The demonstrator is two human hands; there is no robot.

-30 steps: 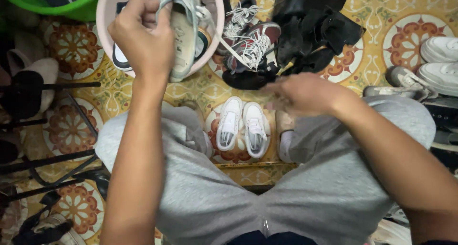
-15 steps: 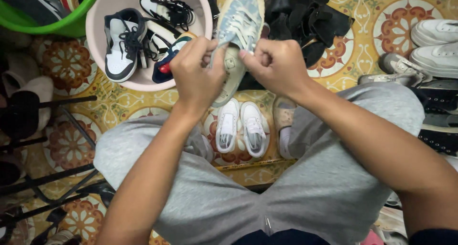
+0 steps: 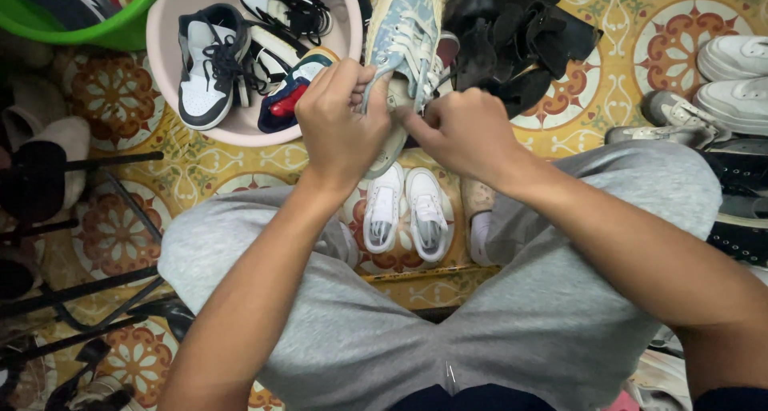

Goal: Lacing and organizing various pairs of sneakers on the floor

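I see left hand (image 3: 342,123), right hand (image 3: 464,131) close together, both pinching blue shoe (image 3: 402,39). Shoe points straight away, toe far, heel at fingers.

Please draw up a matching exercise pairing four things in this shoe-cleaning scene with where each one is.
Things:
1. light blue sneaker
2. black-and-white sneaker
3. small white pair of shoes
4. black cloths

Places:
A. heaped on the tiled floor, right of the held shoe
B. inside the pink basin
C. on the floor between the person's knees
D. held in the left hand and right hand

Pairs: 1-D, 2-B, 3-C, 4-A
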